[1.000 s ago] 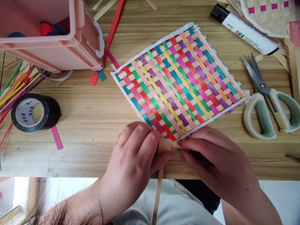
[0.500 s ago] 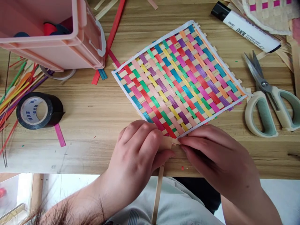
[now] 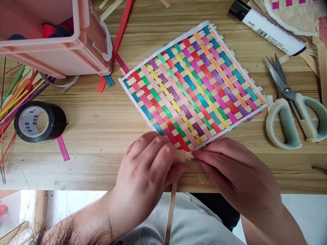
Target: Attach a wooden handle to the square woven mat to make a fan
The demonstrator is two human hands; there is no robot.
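1. One wooden bench fills most of the frame.
2. One pink plastic box stands in the upper left corner.
3. One woven mat of coloured and pale strips, edged in white, lies flat at the centre, turned like a diamond; its lowest corner sits between the two hands.
4. Two hands meet at the lower middle. The left hand has its fingers curled down on the mat's lower corner, thumb pressing a pale strip whose folded end lies at that corner and whose length runs down over the bench edge.
5. The right hand pinches the folded end of the same strip with its fingertips, touching the mat's corner.
6. One pair of scissors, blades open, lies at the right, just beside the mat's right corner.
7. One white marker with a black cap lies at the upper right.
8. One roll of black tape sits at the left, near a heap of loose coloured strips.
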